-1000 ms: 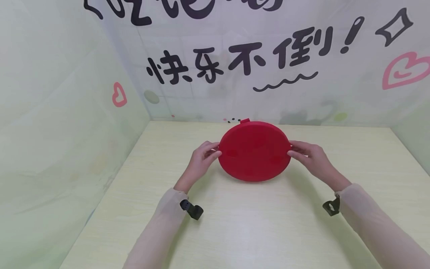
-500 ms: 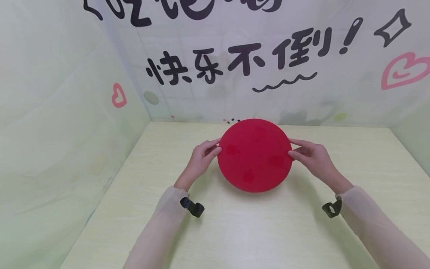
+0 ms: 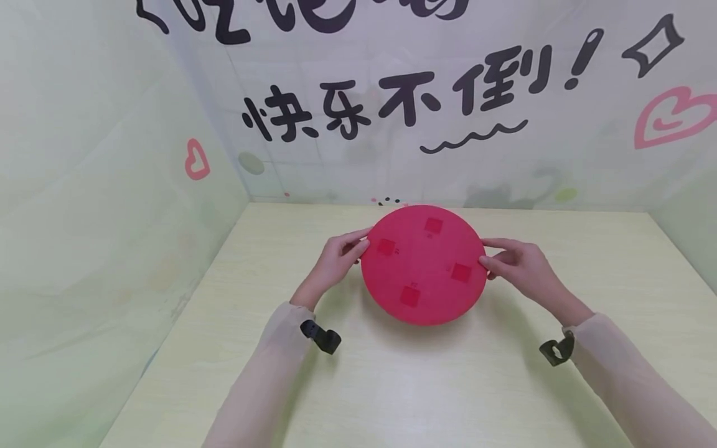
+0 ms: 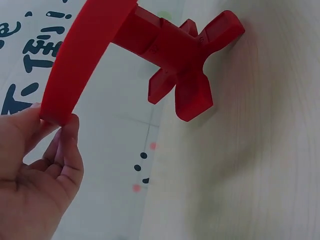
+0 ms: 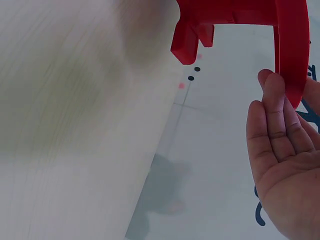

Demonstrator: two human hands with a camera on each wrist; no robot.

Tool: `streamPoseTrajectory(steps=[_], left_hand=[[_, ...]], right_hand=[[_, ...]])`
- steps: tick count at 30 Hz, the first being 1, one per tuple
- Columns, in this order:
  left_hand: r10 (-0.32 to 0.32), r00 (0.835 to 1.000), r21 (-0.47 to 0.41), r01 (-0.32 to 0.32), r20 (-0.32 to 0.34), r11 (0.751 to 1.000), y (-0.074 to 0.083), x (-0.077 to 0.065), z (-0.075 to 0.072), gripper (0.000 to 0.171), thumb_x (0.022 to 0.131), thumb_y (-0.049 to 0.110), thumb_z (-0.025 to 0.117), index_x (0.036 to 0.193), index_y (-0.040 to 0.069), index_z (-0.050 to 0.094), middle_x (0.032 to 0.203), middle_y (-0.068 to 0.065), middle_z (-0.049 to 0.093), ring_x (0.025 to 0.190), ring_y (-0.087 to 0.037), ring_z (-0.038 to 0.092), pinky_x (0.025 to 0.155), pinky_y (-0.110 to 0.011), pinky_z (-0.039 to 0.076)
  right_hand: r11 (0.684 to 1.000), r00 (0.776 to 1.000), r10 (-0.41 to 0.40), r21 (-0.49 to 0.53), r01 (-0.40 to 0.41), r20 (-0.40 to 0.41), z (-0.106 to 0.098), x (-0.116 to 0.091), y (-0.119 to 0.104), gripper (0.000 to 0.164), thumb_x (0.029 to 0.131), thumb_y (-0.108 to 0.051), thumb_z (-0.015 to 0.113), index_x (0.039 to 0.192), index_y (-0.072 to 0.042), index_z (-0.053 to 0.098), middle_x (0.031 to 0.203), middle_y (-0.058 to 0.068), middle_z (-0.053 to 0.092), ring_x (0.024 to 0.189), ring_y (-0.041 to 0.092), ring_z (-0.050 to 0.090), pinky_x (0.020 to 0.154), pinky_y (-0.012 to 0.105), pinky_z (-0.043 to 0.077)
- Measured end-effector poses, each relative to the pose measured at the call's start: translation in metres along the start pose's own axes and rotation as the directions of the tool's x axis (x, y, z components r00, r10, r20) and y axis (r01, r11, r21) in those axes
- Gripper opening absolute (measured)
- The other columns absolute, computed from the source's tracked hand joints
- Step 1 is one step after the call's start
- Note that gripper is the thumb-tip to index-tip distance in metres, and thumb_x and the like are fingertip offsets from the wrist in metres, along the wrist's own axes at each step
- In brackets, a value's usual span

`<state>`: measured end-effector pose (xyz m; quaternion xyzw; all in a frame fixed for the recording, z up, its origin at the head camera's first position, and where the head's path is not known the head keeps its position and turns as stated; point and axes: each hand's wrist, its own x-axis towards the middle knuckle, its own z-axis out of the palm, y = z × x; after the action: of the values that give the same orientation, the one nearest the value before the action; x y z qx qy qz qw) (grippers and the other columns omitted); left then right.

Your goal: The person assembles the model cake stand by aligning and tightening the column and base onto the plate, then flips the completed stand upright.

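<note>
A small red pedestal table (image 3: 422, 267) has a round top with several square recesses in it. Below the top, a central post (image 4: 160, 40) ends in splayed feet (image 4: 194, 97), seen in the left wrist view. Whether all the feet touch the wooden tabletop cannot be told. My left hand (image 3: 335, 264) pinches the left rim between thumb and fingers. On the opposite side, my right hand (image 3: 518, 264) pinches the right rim, thumb above and fingers beneath. In the head view the round top hides the post and feet.
The pale wooden tabletop (image 3: 414, 386) reaches back to a white cloth wall (image 3: 347, 168) with black lettering. A pale green cloth (image 3: 112, 249) hangs along the left side. Dark camera mounts (image 3: 321, 336) sit on both wrists.
The red table's round top has tilted, so its face looks rounder and the recesses show clearly. A small red part behind its far rim is now hidden. Both hands keep hold of the rim.
</note>
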<state>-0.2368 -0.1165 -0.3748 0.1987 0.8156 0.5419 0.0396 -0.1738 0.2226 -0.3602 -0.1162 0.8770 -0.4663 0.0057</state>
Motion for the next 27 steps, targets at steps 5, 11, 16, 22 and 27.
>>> streamPoseTrajectory(steps=[5, 11, 16, 22, 27], left_hand=[[-0.020, 0.999, 0.000, 0.020, 0.046, 1.000, -0.002, 0.002, -0.001, 0.037, 0.095, 0.019, 0.051, 0.130, 0.007, 0.051, 0.097, -0.009, 0.062, 0.078, -0.021, 0.055, 0.077, -0.052, 0.047], [-0.057, 0.995, 0.012, 0.056, 0.084, 0.998, -0.003, 0.004, 0.000, 0.038, 0.095, 0.020, 0.051, 0.130, 0.006, 0.052, 0.100, -0.011, 0.062, 0.079, -0.020, 0.055, 0.077, -0.049, 0.048], [-0.085, 0.990, 0.023, 0.083, 0.110, 0.996, -0.004, 0.005, 0.002, 0.037, 0.095, 0.020, 0.051, 0.130, 0.007, 0.052, 0.101, -0.010, 0.062, 0.080, -0.020, 0.056, 0.076, -0.043, 0.050], [-0.103, 0.987, 0.020, 0.101, 0.124, 0.995, -0.009, 0.007, 0.005, 0.037, 0.095, 0.020, 0.051, 0.130, 0.008, 0.052, 0.100, -0.007, 0.063, 0.081, -0.020, 0.056, 0.075, -0.040, 0.051], [-0.105, 0.986, 0.003, 0.106, 0.126, 0.994, -0.010, 0.006, 0.007, 0.037, 0.095, 0.022, 0.051, 0.130, 0.010, 0.052, 0.102, -0.007, 0.062, 0.082, -0.021, 0.057, 0.077, -0.044, 0.050]], right_hand=[[0.999, 0.999, 0.042, -0.007, -0.042, 0.034, 0.001, -0.002, -0.002, 0.049, 0.088, -0.023, 0.063, 0.128, 0.001, 0.049, 0.086, 0.010, 0.068, 0.073, 0.025, 0.065, 0.074, 0.034, 0.049], [0.997, 0.996, 0.075, 0.002, -0.076, 0.055, 0.000, -0.005, -0.002, 0.049, 0.088, -0.024, 0.063, 0.127, 0.003, 0.049, 0.084, 0.010, 0.069, 0.073, 0.029, 0.065, 0.076, 0.037, 0.049], [0.997, 0.995, 0.077, 0.010, -0.078, 0.067, -0.001, -0.008, -0.001, 0.051, 0.088, -0.024, 0.063, 0.129, 0.003, 0.048, 0.085, 0.010, 0.069, 0.073, 0.028, 0.066, 0.075, 0.033, 0.050], [0.998, 0.996, 0.060, 0.016, -0.061, 0.065, 0.000, -0.010, 0.004, 0.050, 0.088, -0.022, 0.062, 0.129, 0.003, 0.048, 0.083, 0.010, 0.069, 0.072, 0.028, 0.066, 0.072, 0.025, 0.050], [0.998, 0.996, 0.056, 0.033, -0.058, 0.075, 0.001, -0.011, 0.008, 0.049, 0.089, -0.021, 0.062, 0.128, 0.005, 0.048, 0.084, 0.011, 0.069, 0.072, 0.029, 0.066, 0.071, 0.023, 0.050]])
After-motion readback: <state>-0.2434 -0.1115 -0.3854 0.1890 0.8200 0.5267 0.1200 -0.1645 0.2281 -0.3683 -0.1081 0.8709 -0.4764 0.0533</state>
